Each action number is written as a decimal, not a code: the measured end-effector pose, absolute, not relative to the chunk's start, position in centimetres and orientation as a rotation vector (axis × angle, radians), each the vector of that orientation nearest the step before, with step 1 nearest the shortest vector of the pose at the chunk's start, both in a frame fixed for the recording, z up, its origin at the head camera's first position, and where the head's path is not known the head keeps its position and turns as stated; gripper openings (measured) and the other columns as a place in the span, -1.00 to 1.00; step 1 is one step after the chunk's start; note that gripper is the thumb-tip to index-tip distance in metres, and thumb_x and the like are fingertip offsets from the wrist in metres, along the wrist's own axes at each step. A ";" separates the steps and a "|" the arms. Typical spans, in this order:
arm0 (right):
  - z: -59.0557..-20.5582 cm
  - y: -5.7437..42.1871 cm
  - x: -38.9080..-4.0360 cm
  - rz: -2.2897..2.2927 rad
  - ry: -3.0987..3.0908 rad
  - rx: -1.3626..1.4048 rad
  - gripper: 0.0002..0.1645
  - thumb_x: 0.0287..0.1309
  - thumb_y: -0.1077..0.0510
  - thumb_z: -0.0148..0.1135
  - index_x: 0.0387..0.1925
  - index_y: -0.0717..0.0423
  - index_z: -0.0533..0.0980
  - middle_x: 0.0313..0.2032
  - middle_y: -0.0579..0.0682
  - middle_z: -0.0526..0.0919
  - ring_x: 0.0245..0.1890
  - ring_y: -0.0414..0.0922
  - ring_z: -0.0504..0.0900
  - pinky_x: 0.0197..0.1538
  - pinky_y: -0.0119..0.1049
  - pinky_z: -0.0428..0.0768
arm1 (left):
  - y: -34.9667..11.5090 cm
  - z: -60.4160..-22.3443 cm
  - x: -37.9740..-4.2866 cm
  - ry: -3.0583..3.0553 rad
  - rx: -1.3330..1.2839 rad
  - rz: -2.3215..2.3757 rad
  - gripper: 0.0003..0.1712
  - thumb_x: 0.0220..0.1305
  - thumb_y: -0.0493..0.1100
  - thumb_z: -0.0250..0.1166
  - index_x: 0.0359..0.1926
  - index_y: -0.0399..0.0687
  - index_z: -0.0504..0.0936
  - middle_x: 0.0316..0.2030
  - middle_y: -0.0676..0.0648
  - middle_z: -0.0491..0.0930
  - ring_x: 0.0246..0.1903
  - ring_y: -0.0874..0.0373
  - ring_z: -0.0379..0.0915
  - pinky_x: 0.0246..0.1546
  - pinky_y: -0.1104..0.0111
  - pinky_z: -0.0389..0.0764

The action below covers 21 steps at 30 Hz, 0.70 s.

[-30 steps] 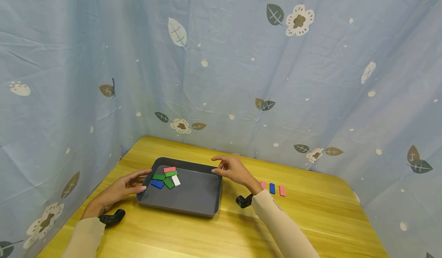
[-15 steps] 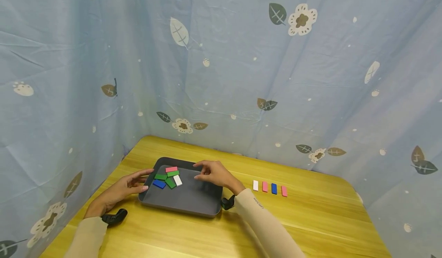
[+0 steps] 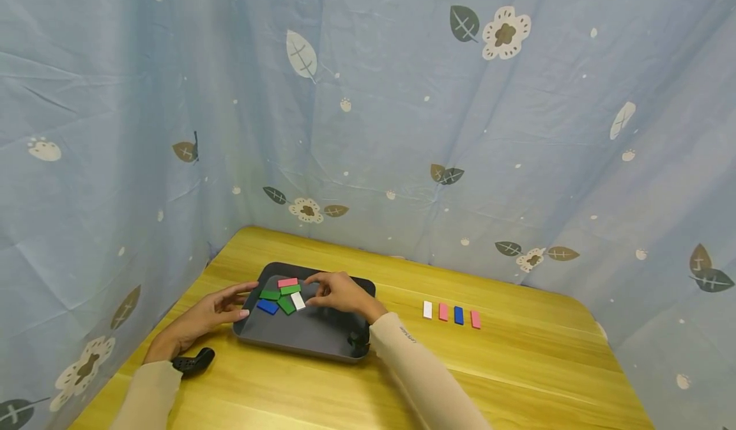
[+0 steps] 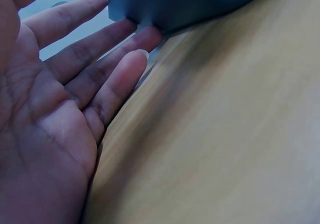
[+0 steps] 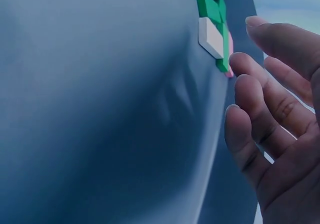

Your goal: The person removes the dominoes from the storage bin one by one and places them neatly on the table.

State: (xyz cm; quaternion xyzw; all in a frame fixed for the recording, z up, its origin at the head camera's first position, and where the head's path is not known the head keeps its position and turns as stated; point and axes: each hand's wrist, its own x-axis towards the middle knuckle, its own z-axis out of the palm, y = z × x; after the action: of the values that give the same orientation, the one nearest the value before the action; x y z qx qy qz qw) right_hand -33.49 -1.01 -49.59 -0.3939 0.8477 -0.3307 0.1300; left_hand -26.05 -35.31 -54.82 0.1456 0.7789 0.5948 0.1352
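Note:
A dark grey tray (image 3: 282,335) stands on the wooden table. Toward its left side lie small domino-like blocks: a pink block (image 3: 288,282), a blue block (image 3: 267,307), a white block (image 3: 298,301) and 3 green ones, such as the green block (image 3: 285,305). My left hand (image 3: 209,312) rests with extended fingers against the tray's left wall; the left wrist view has its fingertips at the dark wall. Over the tray, my right hand (image 3: 342,292) holds nothing, its fingers loosely bent and parted. Its fingertips are close to the white block, seen also in the right wrist view (image 5: 211,37).
Right of the tray, a row of upright-oriented blocks lies on the table (image 3: 535,353): a white block (image 3: 427,310), a pink block (image 3: 443,312), a blue block (image 3: 459,315) and another pink block (image 3: 475,319). A patterned blue curtain (image 3: 368,130) surrounds the table's back and sides.
My right hand has moved left from the tray's right rim to over the blocks inside, uncovering the row of blocks on the table. The left hand has stayed at the tray's left wall.

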 end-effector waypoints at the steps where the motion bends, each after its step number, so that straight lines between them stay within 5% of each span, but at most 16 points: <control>1: -49.7 -1.2 -33.5 -0.967 2.454 -1.132 -0.41 0.35 0.06 0.39 0.34 0.12 0.52 -0.37 -0.20 0.70 -0.44 -0.12 0.71 -0.33 -0.43 0.60 | -35.3 -54.8 -26.0 2.255 0.420 1.724 -0.27 0.52 -0.12 0.26 0.60 0.13 0.22 0.47 -0.27 0.23 0.38 -0.30 0.19 0.21 -0.03 0.46; 21: -51.8 -2.6 -34.4 -0.895 2.498 -1.017 -0.49 0.28 0.04 0.45 0.25 -0.06 0.62 -0.43 -0.25 0.69 -0.47 -0.34 0.60 -0.36 -0.45 0.54 | -35.2 -54.8 -26.0 2.269 0.431 1.718 -0.28 0.52 -0.13 0.25 0.59 0.12 0.22 0.47 -0.28 0.23 0.37 -0.31 0.20 0.19 -0.02 0.47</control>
State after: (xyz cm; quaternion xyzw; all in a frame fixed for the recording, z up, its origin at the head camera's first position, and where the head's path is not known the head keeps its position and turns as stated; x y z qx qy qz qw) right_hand -34.36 -2.58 -51.80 -0.3538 0.8692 -0.3113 0.1495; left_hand -26.05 -35.23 -54.83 0.1483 0.7814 0.5917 0.1312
